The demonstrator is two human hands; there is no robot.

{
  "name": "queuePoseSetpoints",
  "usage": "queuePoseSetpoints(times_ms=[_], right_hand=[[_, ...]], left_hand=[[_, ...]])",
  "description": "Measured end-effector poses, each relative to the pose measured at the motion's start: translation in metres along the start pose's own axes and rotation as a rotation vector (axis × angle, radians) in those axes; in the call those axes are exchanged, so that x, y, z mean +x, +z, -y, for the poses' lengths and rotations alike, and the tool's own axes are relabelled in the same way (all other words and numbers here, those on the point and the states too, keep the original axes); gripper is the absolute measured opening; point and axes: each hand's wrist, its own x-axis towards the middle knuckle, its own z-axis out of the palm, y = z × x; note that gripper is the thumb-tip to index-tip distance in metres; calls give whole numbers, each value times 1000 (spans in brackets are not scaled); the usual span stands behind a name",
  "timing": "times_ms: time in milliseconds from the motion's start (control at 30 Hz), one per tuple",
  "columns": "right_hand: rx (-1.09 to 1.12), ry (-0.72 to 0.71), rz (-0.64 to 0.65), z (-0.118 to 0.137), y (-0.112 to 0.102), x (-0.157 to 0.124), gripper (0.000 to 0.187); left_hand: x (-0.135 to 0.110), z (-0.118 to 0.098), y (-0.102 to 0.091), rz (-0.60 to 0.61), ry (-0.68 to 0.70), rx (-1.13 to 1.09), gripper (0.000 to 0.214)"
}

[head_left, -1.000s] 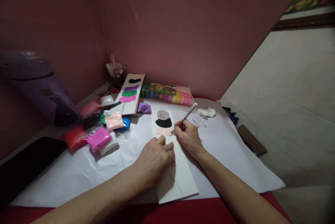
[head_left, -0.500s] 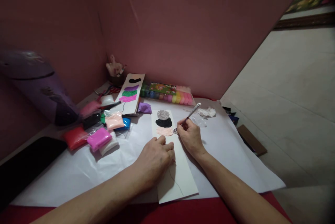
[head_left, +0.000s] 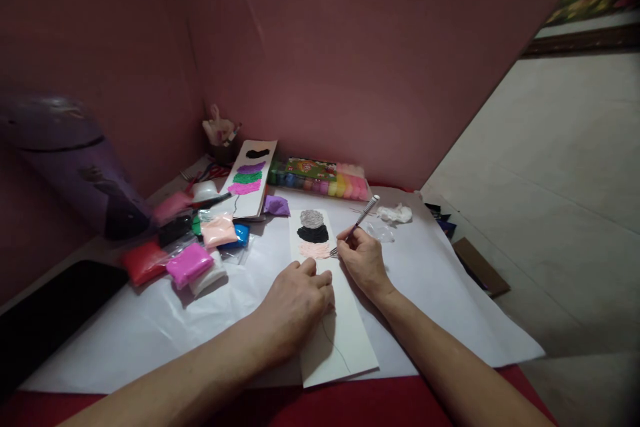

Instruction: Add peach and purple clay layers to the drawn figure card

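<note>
A fork [head_left: 364, 214] with a striped handle is pinched in my right hand [head_left: 363, 257]. Its tines touch the right edge of a peach clay patch [head_left: 315, 250] on a long white card [head_left: 345, 340]. Above that patch are a black clay patch [head_left: 313, 234] and a grey textured one [head_left: 312, 218]. My left hand [head_left: 300, 297] lies across the middle of the card with bent fingers, holding it against the table; its fingertips are partly hidden. A thin drawn line runs down the card below the hand.
Bagged clay packets [head_left: 189, 266] lie to the left, near a dark flat object [head_left: 65, 314]. A second decorated card [head_left: 249, 177], a purple packet [head_left: 277, 206] and a box of coloured clay [head_left: 320, 178] stand behind. Crumpled white plastic [head_left: 395, 214] is at right.
The fork's handle end has shifted slightly left and its tilt has changed a little, with the right hand moving slightly. The left hand and card stay in place.
</note>
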Motion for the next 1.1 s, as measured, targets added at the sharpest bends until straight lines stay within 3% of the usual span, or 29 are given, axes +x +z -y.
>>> queuePoseSetpoints(times_ms=[300, 600, 1100], right_hand=[[20, 14, -50, 0, 0, 0, 6], [132, 27, 79, 3, -2, -3, 8], [63, 22, 126, 10, -3, -4, 10]], left_hand=[[0, -1, 0, 17, -15, -17, 20], [0, -1, -3, 25, -13, -12, 17], [-1, -2, -2, 20, -19, -5, 19]])
